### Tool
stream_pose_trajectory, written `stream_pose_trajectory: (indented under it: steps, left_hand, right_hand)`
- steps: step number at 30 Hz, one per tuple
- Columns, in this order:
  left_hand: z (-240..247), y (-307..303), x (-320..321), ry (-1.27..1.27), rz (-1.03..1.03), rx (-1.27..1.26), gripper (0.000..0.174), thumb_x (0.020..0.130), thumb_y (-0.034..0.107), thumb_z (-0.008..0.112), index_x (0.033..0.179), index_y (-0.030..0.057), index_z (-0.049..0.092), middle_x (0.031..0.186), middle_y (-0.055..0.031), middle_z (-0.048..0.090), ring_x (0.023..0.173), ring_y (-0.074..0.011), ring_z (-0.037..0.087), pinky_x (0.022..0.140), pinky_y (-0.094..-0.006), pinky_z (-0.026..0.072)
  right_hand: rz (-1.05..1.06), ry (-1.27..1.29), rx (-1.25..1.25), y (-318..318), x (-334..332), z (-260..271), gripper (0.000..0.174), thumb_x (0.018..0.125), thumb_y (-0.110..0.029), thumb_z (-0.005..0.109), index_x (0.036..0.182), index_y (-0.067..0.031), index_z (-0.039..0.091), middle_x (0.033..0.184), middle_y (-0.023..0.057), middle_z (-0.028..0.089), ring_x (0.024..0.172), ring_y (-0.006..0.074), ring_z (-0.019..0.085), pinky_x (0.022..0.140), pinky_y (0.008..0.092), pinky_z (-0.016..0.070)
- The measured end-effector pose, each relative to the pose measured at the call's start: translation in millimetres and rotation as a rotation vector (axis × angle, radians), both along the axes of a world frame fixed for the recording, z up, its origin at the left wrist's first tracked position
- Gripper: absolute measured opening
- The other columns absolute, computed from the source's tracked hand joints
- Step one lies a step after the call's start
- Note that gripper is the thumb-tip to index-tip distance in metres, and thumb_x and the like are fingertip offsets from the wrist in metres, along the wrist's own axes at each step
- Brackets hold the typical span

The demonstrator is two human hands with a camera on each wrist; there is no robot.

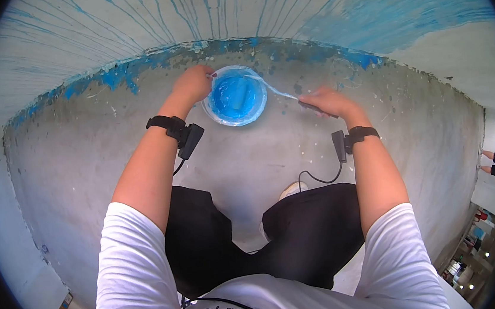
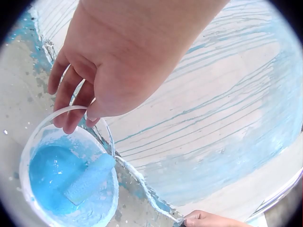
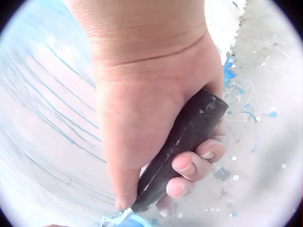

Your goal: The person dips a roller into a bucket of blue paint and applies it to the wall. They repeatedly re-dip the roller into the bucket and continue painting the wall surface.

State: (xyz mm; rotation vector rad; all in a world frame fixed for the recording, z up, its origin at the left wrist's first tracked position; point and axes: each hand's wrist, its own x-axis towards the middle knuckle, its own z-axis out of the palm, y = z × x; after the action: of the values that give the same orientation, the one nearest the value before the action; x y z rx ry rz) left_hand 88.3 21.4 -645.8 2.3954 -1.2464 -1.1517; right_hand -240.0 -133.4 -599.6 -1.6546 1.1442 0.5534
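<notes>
My left hand (image 1: 195, 83) holds the bail (image 2: 56, 113) of the bucket (image 1: 237, 121); my right hand (image 1: 327, 100) grips the roller handle (image 3: 187, 137). The roller head (image 1: 240, 93) lies in the bucket between them, nearer my left, long axis pointing roughly away from me.

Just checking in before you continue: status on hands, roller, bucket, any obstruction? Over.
Left hand holding bucket handle. Right hand gripping black roller grip. Roller head inside bucket, blue-coated. Nothing visibly blocking it.

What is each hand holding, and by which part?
The left hand holds the paint bucket by its white handle; the right hand grips the paint roller by its black grip.
</notes>
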Motion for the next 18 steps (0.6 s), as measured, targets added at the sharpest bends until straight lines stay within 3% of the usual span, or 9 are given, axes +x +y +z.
stream_pose_trajectory:
  steps: [2, 4, 5, 11, 18]
  left_hand:
    - [-0.2, 0.6, 0.2, 0.0, 0.002, 0.009, 0.026, 0.091, 0.015, 0.055, 0.111, 0.0156, 0.071, 0.112, -0.0141, 0.068, 0.104, -0.0329, 0.064, 0.088, -0.0421, 0.0514]
    - [-4.2, 3.4, 1.1, -0.03, -0.046, -0.088, 0.027, 0.09, 0.01, 0.051, 0.111, 0.0061, 0.068, 0.079, -0.0097, 0.071, 0.066, -0.0198, 0.067, 0.062, -0.0346, 0.0517]
    - [-6.3, 3.8, 1.4, -0.03, -0.046, -0.088, 0.027, 0.09, 0.01, 0.051, 0.111, 0.0061, 0.068, 0.079, -0.0097, 0.071, 0.066, -0.0198, 0.067, 0.062, -0.0346, 0.0517]
    - [-10.1, 3.4, 1.0, -0.066, -0.061, -0.098, 0.028, 0.091, 0.011, 0.051, 0.112, 0.0062, 0.068, 0.08, -0.0096, 0.071, 0.067, -0.0201, 0.068, 0.063, -0.0353, 0.0517]
    - [-9.1, 3.1, 1.4, -0.05, -0.061, -0.102, 0.028, 0.091, 0.01, 0.051, 0.112, 0.0055, 0.068, 0.08, -0.0105, 0.071, 0.067, -0.0213, 0.068, 0.064, -0.0357, 0.0521]
  right_hand:
    - [-0.015, 0.051, 0.142, 2.7, -0.8, 2.7, 0.054, 0.091, -0.057, 0.057, 0.089, -0.0057, 0.073, 0.056, -0.0009, 0.053, 0.046, 0.0084, 0.045, 0.043, 0.024, 0.0359]
    - [-0.045, 0.07, 0.26, 2.6, -4.8, -5.6, 0.054, 0.094, -0.056, 0.054, 0.093, -0.0049, 0.072, 0.056, -0.0018, 0.051, 0.044, 0.0076, 0.042, 0.042, 0.0236, 0.0341]
    - [-0.076, 0.09, 0.378, 2.3, -6.9, -9.7, 0.055, 0.096, -0.055, 0.051, 0.097, -0.0041, 0.072, 0.055, -0.0027, 0.05, 0.043, 0.0068, 0.04, 0.041, 0.0232, 0.0323]
    - [-0.244, 0.102, 0.544, 4.7, -3.6, -5.0, 0.054, 0.098, -0.051, 0.05, 0.105, -0.0015, 0.069, 0.056, -0.0043, 0.048, 0.042, 0.0043, 0.035, 0.038, 0.0219, 0.0284]
    - [-0.185, 0.134, 0.54, 5.1, -5.1, -9.0, 0.054, 0.098, -0.052, 0.05, 0.108, -0.0027, 0.069, 0.056, -0.0049, 0.047, 0.043, 0.0034, 0.034, 0.037, 0.0208, 0.0282]
